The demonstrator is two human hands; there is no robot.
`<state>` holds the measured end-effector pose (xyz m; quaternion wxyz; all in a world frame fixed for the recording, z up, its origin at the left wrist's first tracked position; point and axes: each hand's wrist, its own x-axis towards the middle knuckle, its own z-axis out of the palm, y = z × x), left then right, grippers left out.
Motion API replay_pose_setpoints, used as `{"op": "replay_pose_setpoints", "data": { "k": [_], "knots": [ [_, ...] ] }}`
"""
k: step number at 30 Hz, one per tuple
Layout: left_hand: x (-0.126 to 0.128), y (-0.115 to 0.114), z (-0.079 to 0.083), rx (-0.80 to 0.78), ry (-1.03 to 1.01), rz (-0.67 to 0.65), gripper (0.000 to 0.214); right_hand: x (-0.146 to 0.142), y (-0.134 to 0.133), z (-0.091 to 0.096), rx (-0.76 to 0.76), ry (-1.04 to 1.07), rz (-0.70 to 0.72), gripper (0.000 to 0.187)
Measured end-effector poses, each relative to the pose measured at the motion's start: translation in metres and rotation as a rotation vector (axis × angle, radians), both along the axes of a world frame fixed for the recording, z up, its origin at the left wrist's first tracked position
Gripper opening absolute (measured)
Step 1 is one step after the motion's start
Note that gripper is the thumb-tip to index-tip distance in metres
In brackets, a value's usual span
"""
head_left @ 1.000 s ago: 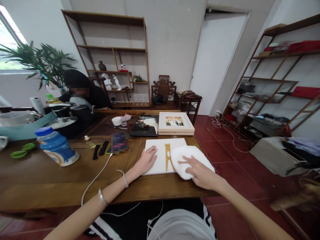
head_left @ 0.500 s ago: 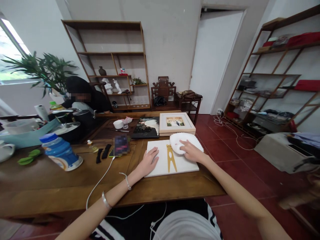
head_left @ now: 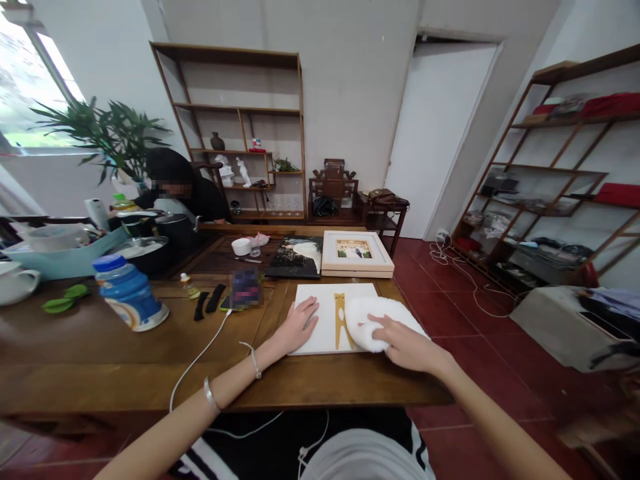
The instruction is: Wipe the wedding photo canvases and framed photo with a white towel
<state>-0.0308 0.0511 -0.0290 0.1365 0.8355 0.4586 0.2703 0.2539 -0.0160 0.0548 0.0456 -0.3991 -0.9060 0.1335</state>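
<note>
A white panel (head_left: 327, 308) with a gold upright stand on it lies flat near the front right corner of the wooden table (head_left: 115, 360). My left hand (head_left: 299, 326) lies flat on its left part, fingers stretched out. My right hand (head_left: 406, 345) presses a folded white cloth (head_left: 373, 321) down on the panel's right half, fingers on top of the cloth. Behind the panel lie a cream picture frame (head_left: 357, 253) and a dark photo print (head_left: 297, 257).
A blue-capped bottle (head_left: 129, 294), a phone (head_left: 243, 290) on a white cable, black clips, a small bowl and pots stand on the table's left. Another person (head_left: 173, 190) sits at the far left. Open shelves line the back and right walls. Red tiled floor lies right.
My right hand slid the cloth up to the panel's far right corner, then back down toward me. My left hand stayed flat on the panel.
</note>
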Motion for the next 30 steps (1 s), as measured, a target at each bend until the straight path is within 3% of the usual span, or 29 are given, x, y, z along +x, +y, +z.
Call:
{"op": "replay_pose_setpoints", "data": {
  "k": [5,8,12,18,21,24,30],
  "knots": [
    [0.0,-0.001,0.003,-0.008,0.006,0.008,0.036,-0.01,0.059,-0.025,0.131,0.009,-0.085,0.045],
    [0.0,-0.001,0.004,-0.019,0.016,0.002,0.036,-0.021,0.077,-0.036,0.215,0.032,-0.147,0.045],
    [-0.001,-0.002,0.004,-0.029,0.037,0.006,0.038,-0.033,0.064,-0.038,0.251,0.051,-0.113,0.046],
    [0.001,-0.003,0.005,-0.024,0.037,0.004,0.037,-0.039,-0.004,-0.027,0.206,0.004,0.063,0.048],
    [0.002,-0.004,0.007,-0.009,0.046,0.014,0.036,-0.039,-0.025,-0.021,0.17,-0.007,0.176,0.047],
    [0.002,-0.004,0.007,0.003,0.045,0.015,0.036,-0.037,-0.018,-0.019,0.153,0.009,0.202,0.046],
    [0.0,-0.002,0.003,-0.007,0.034,0.005,0.037,-0.047,0.048,-0.024,0.183,0.031,0.047,0.045]
  ]
}}
